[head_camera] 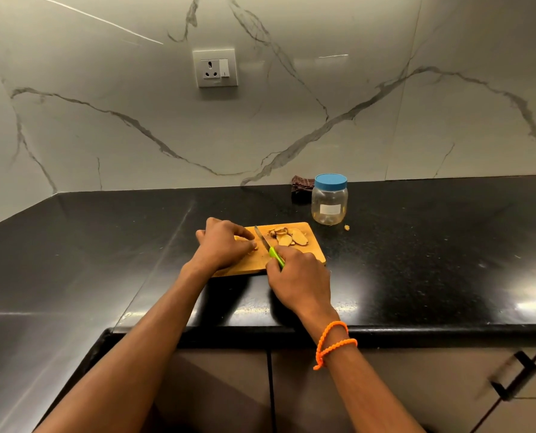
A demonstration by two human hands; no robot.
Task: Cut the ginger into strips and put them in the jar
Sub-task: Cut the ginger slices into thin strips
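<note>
Right hand point(298, 276) curled round the green knife point(271, 250) handle, blade angled over the cutting board point(316, 254). Left hand point(222, 245) fingertips pinch a ginger piece point(247, 243) beside the blade. Ginger slices point(290, 236) lie beyond the right fingers; the lidded jar point(329, 200) stands farther back.

Right hand point(294, 273) grips knife point(268, 246); left hand point(224, 245) pins ginger point(250, 244) on board point(315, 250).
</note>
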